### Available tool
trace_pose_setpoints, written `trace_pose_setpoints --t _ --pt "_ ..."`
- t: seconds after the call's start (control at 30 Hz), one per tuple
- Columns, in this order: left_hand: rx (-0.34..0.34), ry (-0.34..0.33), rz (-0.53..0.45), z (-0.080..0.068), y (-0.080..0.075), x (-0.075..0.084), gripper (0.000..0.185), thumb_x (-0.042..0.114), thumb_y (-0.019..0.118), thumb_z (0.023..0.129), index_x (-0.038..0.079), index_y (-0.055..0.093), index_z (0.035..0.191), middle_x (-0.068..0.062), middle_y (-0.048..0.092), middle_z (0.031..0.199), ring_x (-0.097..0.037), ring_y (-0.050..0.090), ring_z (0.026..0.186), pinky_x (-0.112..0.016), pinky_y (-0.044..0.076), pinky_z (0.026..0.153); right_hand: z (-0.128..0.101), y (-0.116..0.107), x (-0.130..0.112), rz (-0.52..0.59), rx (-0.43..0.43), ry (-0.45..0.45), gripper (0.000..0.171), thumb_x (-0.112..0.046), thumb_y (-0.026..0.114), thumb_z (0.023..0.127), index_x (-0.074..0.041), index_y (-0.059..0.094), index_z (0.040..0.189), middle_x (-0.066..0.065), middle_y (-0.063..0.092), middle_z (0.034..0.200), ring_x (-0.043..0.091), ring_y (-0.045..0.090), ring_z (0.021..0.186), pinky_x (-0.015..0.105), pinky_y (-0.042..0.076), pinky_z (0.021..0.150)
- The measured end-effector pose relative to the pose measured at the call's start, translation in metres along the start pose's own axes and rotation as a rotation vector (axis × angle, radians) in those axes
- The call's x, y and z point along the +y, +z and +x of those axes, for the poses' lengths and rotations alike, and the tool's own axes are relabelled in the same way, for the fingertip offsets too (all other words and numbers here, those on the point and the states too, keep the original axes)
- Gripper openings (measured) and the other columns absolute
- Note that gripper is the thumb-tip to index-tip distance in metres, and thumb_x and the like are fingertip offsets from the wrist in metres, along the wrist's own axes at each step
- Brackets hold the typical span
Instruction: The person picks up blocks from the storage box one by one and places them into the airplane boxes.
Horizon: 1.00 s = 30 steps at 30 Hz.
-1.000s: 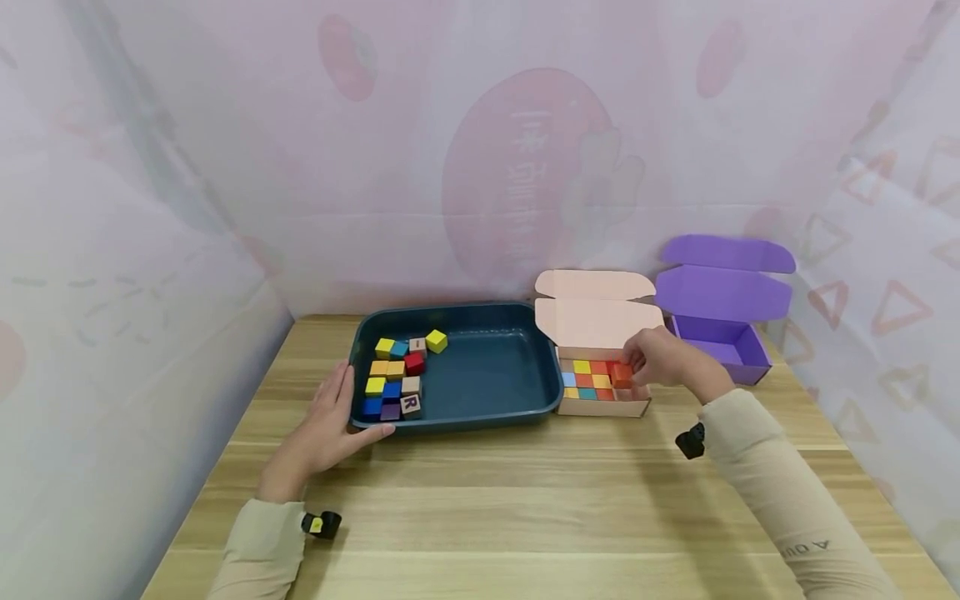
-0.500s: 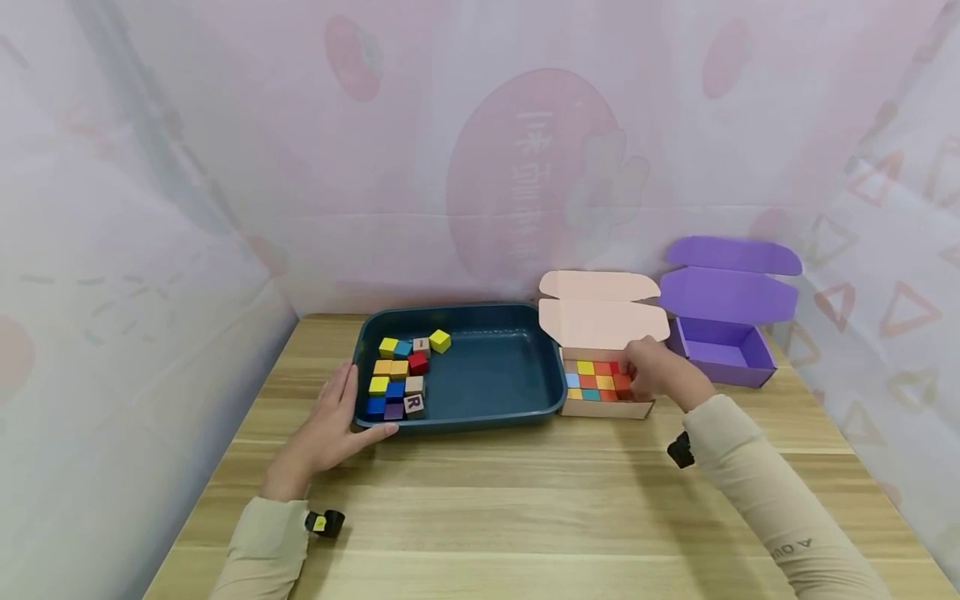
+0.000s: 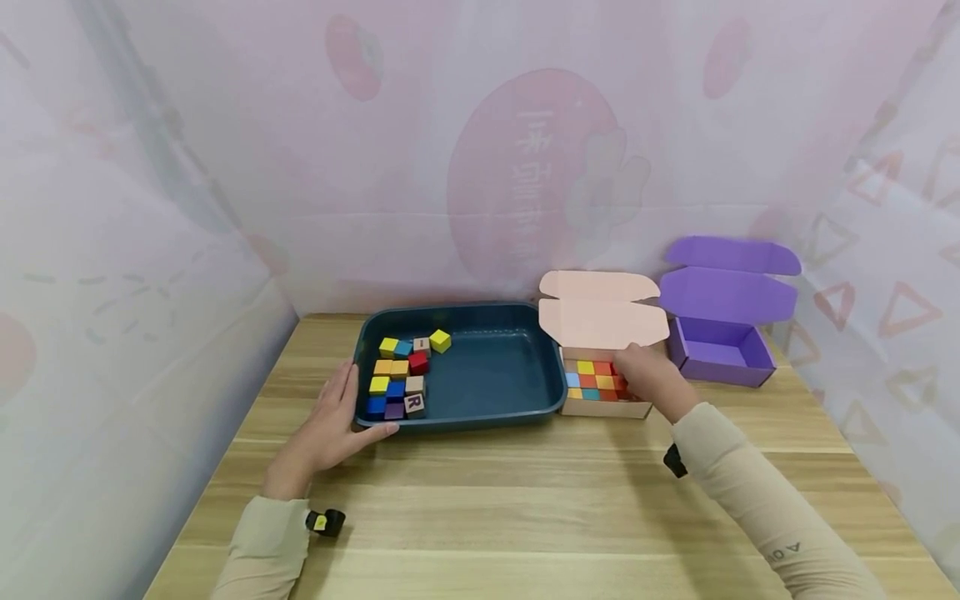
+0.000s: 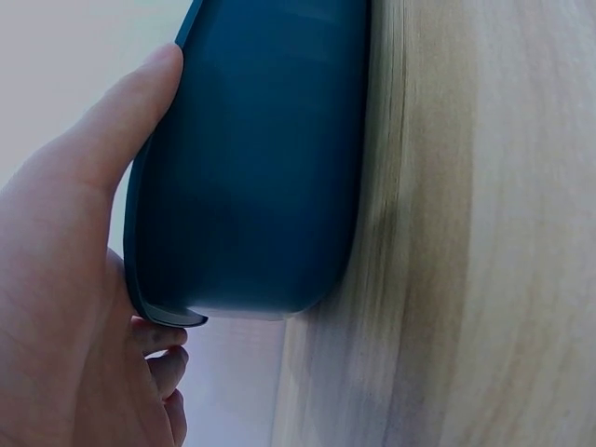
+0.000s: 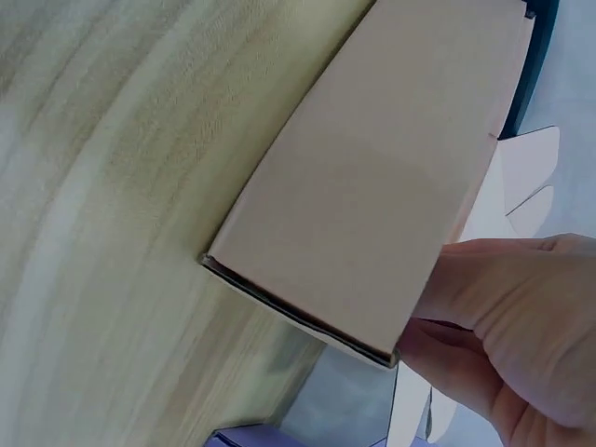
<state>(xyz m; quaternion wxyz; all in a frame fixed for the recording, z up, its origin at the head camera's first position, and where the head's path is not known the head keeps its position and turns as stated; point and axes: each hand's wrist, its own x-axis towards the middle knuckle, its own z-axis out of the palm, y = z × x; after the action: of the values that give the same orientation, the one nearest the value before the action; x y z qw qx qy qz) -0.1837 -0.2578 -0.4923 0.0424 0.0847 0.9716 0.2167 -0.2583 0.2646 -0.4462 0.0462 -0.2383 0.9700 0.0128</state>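
My left hand [image 3: 326, 425] rests at the near left corner of a dark teal tray [image 3: 487, 375]. Its thumb lies along the front rim, also seen in the left wrist view, and the other fingers lie along the left side. Several coloured cubes [image 3: 396, 390] sit in the tray's left part. My right hand [image 3: 648, 375] reaches into the right end of an open peach box [image 3: 603, 408], which holds rows of cubes [image 3: 594, 381]. In the right wrist view the box's front wall [image 5: 363, 168] hides the fingertips, so I cannot tell whether they grip a cube.
An open purple box [image 3: 723, 371] stands right of the peach box, its lid raised. The peach box's lid [image 3: 603, 321] stands up behind it. All rest on a wooden table [image 3: 487, 500], with a printed pink backdrop [image 3: 412, 167] behind.
My right hand has lowered a red-orange cube into the peach box's right side, then shifted slightly left and deeper over it. The left hand stays on the tray.
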Motion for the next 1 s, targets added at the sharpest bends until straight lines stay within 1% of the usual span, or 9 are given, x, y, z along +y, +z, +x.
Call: trace_pose_setpoints --t 0.13,0.23,0.33,0.47,0.53,0.67,0.73,0.9,1.0 --pt "0.001 -0.005 0.006 0.000 -0.001 -0.001 0.129 0.078 0.064 0.089 0.002 -0.005 0.169 -0.024 -0.005 0.177 -0.051 0.005 0.162 -0.074 0.016 0.127 -0.002 0.004 0.000 0.018 0.043 -0.003 0.018 0.012 0.077 0.081 -0.005 0.071 0.079 0.006 0.068 0.073 0.020 0.057 0.067 0.031 0.051 0.062" --pt "0.005 -0.007 0.013 0.000 -0.002 -0.001 0.130 0.079 0.063 0.089 0.002 -0.005 0.169 -0.023 -0.006 0.178 -0.052 0.006 0.161 -0.074 0.019 0.126 -0.003 0.009 0.003 0.078 0.079 -0.018 0.022 0.017 0.072 0.079 -0.004 0.069 0.074 0.005 0.065 0.069 0.019 0.055 0.064 0.030 0.049 0.059" --pt "0.007 -0.005 0.019 0.000 -0.003 -0.002 0.130 0.079 0.062 0.089 0.002 -0.005 0.169 -0.023 -0.005 0.178 -0.051 0.006 0.161 -0.073 0.018 0.127 -0.006 0.011 0.005 0.138 0.107 -0.041 0.023 0.019 0.070 0.080 -0.003 0.069 0.074 0.004 0.064 0.068 0.017 0.053 0.061 0.027 0.047 0.057" --pt "0.003 0.004 0.012 0.000 -0.002 0.000 0.129 0.078 0.063 0.089 0.001 -0.004 0.169 -0.024 -0.004 0.177 -0.051 0.006 0.162 -0.073 0.015 0.128 -0.011 0.004 0.002 0.176 0.084 -0.014 0.015 0.013 0.076 0.085 -0.001 0.071 0.084 0.003 0.064 0.072 0.016 0.053 0.063 0.025 0.047 0.057" --pt "0.000 0.007 0.006 0.000 -0.001 0.000 0.130 0.079 0.063 0.089 0.001 -0.004 0.169 -0.024 -0.004 0.177 -0.051 0.005 0.162 -0.072 0.014 0.128 -0.013 -0.002 -0.003 0.169 0.088 -0.013 0.010 0.008 0.079 0.087 0.001 0.073 0.091 0.007 0.069 0.077 0.017 0.059 0.066 0.028 0.051 0.059" --pt "0.004 0.010 0.001 -0.001 0.001 -0.001 0.130 0.079 0.063 0.089 0.001 -0.003 0.169 -0.023 -0.004 0.178 -0.050 0.005 0.162 -0.072 0.013 0.129 -0.010 -0.018 -0.023 0.168 0.119 -0.050 0.021 0.000 0.083 0.088 0.005 0.077 0.107 0.017 0.079 0.100 0.027 0.073 0.083 0.037 0.065 0.074" --pt "0.007 0.008 0.003 -0.001 0.001 -0.001 0.130 0.079 0.064 0.089 0.001 -0.002 0.169 -0.023 -0.004 0.178 -0.050 0.005 0.162 -0.073 0.014 0.128 -0.007 -0.027 -0.038 0.190 0.121 -0.075 0.024 -0.002 0.083 0.089 0.002 0.077 0.112 0.018 0.080 0.108 0.029 0.076 0.092 0.041 0.066 0.082" --pt "0.008 0.000 0.006 0.000 0.001 -0.001 0.129 0.078 0.064 0.089 0.002 -0.003 0.169 -0.023 -0.004 0.178 -0.051 0.005 0.162 -0.073 0.016 0.127 0.007 -0.045 -0.080 0.214 0.112 -0.165 0.027 -0.009 0.081 0.092 -0.001 0.076 0.118 0.014 0.079 0.115 0.029 0.076 0.103 0.042 0.065 0.088" --pt "0.004 -0.005 0.011 0.000 0.001 -0.001 0.129 0.079 0.063 0.089 0.003 -0.004 0.169 -0.023 -0.004 0.178 -0.050 0.005 0.162 -0.073 0.016 0.127 0.018 -0.049 -0.105 0.220 0.090 -0.215 0.036 -0.014 0.080 0.095 -0.001 0.074 0.128 0.015 0.076 0.127 0.030 0.075 0.114 0.042 0.064 0.095"
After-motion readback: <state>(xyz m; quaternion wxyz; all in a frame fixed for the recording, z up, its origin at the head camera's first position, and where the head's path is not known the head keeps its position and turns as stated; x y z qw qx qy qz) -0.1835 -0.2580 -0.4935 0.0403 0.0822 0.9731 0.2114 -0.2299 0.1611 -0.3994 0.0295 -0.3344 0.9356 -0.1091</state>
